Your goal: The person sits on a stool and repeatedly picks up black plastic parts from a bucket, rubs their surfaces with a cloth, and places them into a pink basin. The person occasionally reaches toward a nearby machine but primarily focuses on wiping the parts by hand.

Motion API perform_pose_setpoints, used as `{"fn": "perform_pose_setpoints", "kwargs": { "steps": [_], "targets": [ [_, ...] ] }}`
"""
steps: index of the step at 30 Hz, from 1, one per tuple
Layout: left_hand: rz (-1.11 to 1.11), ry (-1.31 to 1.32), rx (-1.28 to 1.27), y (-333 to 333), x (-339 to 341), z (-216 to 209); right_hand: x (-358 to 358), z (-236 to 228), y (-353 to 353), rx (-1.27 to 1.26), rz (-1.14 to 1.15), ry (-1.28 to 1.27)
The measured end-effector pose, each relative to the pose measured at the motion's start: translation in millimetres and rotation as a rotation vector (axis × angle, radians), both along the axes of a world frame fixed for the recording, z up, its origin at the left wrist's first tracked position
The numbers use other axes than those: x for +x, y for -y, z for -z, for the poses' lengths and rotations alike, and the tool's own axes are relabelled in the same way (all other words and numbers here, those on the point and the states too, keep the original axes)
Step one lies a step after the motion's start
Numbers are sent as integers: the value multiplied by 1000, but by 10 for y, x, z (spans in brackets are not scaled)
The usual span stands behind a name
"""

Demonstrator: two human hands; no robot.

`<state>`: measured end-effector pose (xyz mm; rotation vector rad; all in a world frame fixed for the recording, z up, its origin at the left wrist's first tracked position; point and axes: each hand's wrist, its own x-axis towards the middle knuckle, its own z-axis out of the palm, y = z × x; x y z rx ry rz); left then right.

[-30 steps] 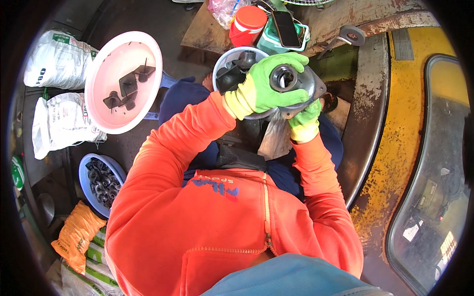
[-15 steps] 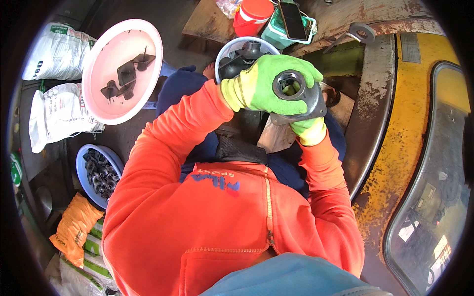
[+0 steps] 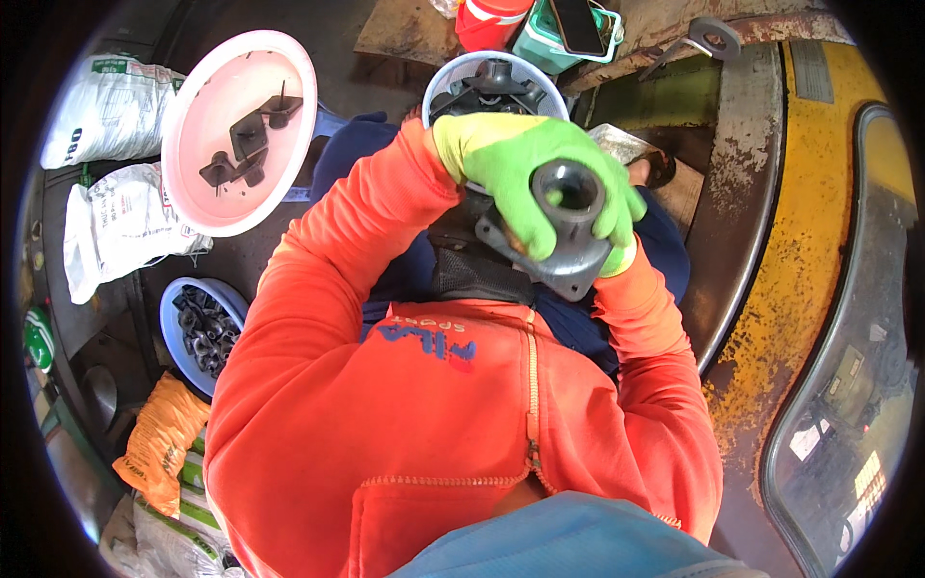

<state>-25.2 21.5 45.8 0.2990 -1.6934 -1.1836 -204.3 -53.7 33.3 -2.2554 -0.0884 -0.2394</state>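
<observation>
Black flanged collar: in your left hand, flange below the gloved palm, bore tipped up toward your face. Left hand grasps it, thumb on the near side of the neck, fingers round the far side. Right hand is mostly hidden behind the collar; only a sliver of glove shows, so I cannot tell its grip.

Edges and room: a dark metal ledge curves along the right of your right hand, with a rusty yellow panel outside it; a gap lies between sleeve and ledge. The flange's near corner hangs just ahead of your chest. Leftward, well apart from your left hand, a strip of dark floor shows between two basins.

Change over the last half second: collar sits closer to your chest, its flange turned so that one corner points at you; less of the right glove shows.

Containers: pale tub just beyond your left hand, with large black parts in it. Pink basin, well left of that hand: a few black square-flanged pieces, thin rods standing up. Blue basin, left and nearer your body: a heap of small black parts. Farther ahead of your hands, a red-and-white jug and a teal box with a phone on it.
</observation>
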Motion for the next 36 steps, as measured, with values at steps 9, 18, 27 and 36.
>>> {"fn": "perform_pose_setpoints", "kwargs": {
  "steps": [9,18,27,36],
  "targets": [
    [-981,35,67,4,-225,114,301,144,158,313,519,182],
    [-958,-3,-110,-107,-232,148,234,-137,108,-124,287,103],
    [-531,-49,-50,-85,-125,52,-22,-103,137,-436,67,141],
    [42,-102,-114,17,-193,53,-92,11,-165,337,295,-48]
  ]
}}
